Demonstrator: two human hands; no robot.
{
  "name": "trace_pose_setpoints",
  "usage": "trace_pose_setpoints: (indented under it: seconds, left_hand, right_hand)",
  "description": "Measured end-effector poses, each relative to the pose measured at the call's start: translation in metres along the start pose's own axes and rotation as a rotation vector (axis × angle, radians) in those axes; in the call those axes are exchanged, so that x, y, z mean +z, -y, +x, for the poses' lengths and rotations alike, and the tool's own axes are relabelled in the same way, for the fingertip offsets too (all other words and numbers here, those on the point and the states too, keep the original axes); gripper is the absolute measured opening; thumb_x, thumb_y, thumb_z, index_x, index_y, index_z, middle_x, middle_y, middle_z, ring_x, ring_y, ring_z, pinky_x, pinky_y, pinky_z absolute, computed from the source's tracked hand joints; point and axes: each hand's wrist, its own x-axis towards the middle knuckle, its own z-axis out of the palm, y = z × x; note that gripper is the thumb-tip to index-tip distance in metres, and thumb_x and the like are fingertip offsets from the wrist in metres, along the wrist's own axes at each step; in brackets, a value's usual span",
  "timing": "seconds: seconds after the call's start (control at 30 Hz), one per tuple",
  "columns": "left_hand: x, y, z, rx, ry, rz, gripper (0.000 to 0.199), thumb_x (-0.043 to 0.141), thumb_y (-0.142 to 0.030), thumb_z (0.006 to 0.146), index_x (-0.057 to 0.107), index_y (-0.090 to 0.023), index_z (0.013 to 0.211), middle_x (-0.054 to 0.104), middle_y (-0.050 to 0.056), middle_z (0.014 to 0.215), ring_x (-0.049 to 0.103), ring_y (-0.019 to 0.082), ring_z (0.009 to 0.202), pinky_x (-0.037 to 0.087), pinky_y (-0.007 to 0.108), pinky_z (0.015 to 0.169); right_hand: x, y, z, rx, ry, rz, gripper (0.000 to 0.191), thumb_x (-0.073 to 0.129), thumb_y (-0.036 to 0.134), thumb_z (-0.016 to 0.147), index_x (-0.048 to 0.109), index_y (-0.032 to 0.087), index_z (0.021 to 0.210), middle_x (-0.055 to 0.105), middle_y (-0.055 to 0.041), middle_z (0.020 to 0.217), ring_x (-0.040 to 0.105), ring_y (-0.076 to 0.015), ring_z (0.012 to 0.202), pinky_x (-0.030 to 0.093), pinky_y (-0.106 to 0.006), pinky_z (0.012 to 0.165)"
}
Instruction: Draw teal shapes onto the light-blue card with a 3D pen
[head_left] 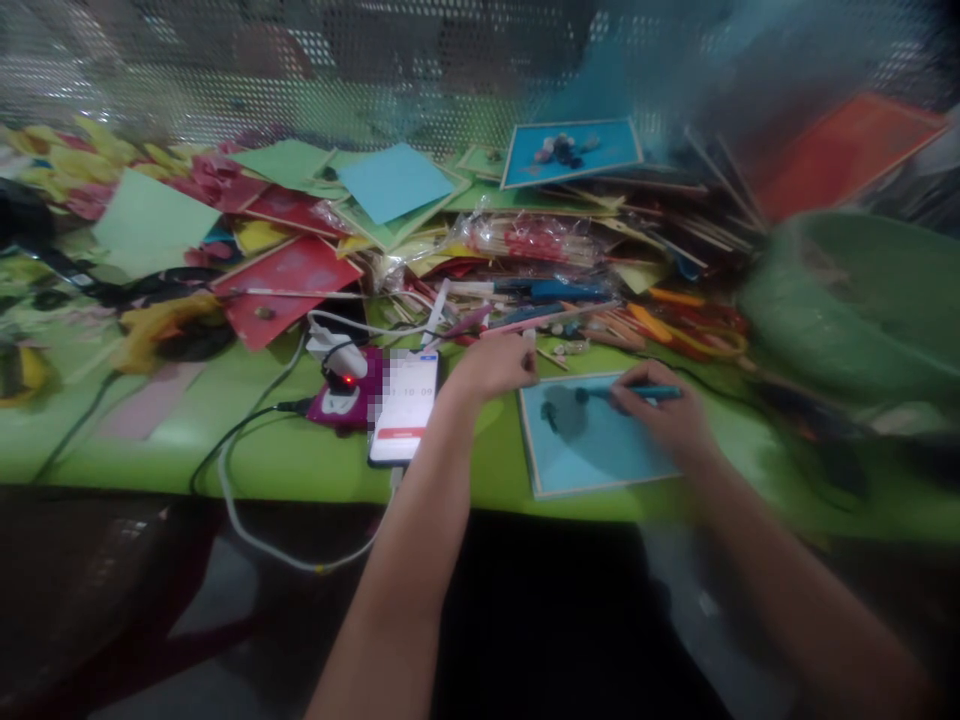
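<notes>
My right hand (660,410) is closed round a blue pen (669,392), its tip end over a light blue bordered board (592,465). The board lies flat near the table's front edge. Dark marks or small pieces (551,416) show on its upper left part, too blurred to name, with a shadow beside them. My left hand (499,365) is curled closed just off the board's upper left corner. Something small and pale (529,340) shows by its fingers; I cannot make out what they hold.
Left of my forearm, a lit phone (405,415) on a cable rests by a purple power strip (334,405). A green basin (855,300) stands at right. Behind lie red boards (292,285), a blue board with stones (574,152), wrapped sticks (525,240) and orange-handled scissors (690,325).
</notes>
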Motion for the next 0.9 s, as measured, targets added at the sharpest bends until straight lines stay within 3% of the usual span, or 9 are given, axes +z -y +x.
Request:
trace_pose_setpoints:
  seconds: [0.13,0.3,0.5,0.7,0.9]
  left_hand:
    - [0.0017,0.0019,0.0009,0.007,-0.011,0.007,0.011,0.072,-0.025,0.082,0.076,-0.020,0.090,0.080,0.002,0.100,0.071,0.020,0.093,0.047,0.027,0.070]
    - [0.0012,0.0014,0.0007,0.000,-0.010,0.007,0.010,0.071,-0.025,0.082,0.076,-0.020,0.090,0.080,0.001,0.100,0.071,0.020,0.093,0.045,0.027,0.067]
    - [-0.0002,0.0001,0.0005,-0.002,0.009,0.009,0.012,0.071,-0.026,0.082,0.076,-0.020,0.091,0.080,0.002,0.099,0.071,0.020,0.090,0.045,0.026,0.068]
    - [0.0004,0.0005,0.0002,0.003,0.000,0.006,0.011,0.071,-0.025,0.081,0.076,-0.020,0.089,0.080,0.002,0.099,0.071,0.020,0.090,0.046,0.026,0.067]
    - [-0.0006,0.0002,-0.0004,-0.006,0.007,0.005,0.013,0.070,-0.026,0.082,0.076,-0.020,0.093,0.080,0.003,0.101,0.071,0.020,0.091,0.047,0.026,0.069]
  right_hand:
    - [0.0018,0.0027,0.0006,-0.029,0.074,-0.013,0.031,0.076,0.055,0.083,0.071,0.024,0.082,0.070,-0.0025,0.076,0.066,-0.0196,0.072,0.053,-0.034,0.069]
    - [0.0020,0.0006,0.0009,-0.023,-0.029,-0.057,0.031,0.076,0.054,0.084,0.069,0.024,0.082,0.070,-0.0027,0.078,0.066,-0.0194,0.072,0.053,-0.034,0.070]
    - [-0.0013,-0.0017,-0.0025,-0.015,0.048,-0.018,0.028,0.076,0.051,0.084,0.069,0.024,0.080,0.068,-0.0015,0.074,0.064,-0.0181,0.069,0.052,-0.031,0.065]
    - [-0.0029,-0.0008,-0.0036,0.008,-0.021,-0.056,0.027,0.074,0.051,0.086,0.068,0.025,0.080,0.068,-0.0011,0.072,0.064,-0.0188,0.068,0.052,-0.032,0.065]
    - [-0.0017,0.0012,-0.0050,-0.020,0.092,-0.051,0.029,0.074,0.055,0.085,0.071,0.025,0.083,0.070,-0.0022,0.076,0.066,-0.0194,0.070,0.055,-0.034,0.069]
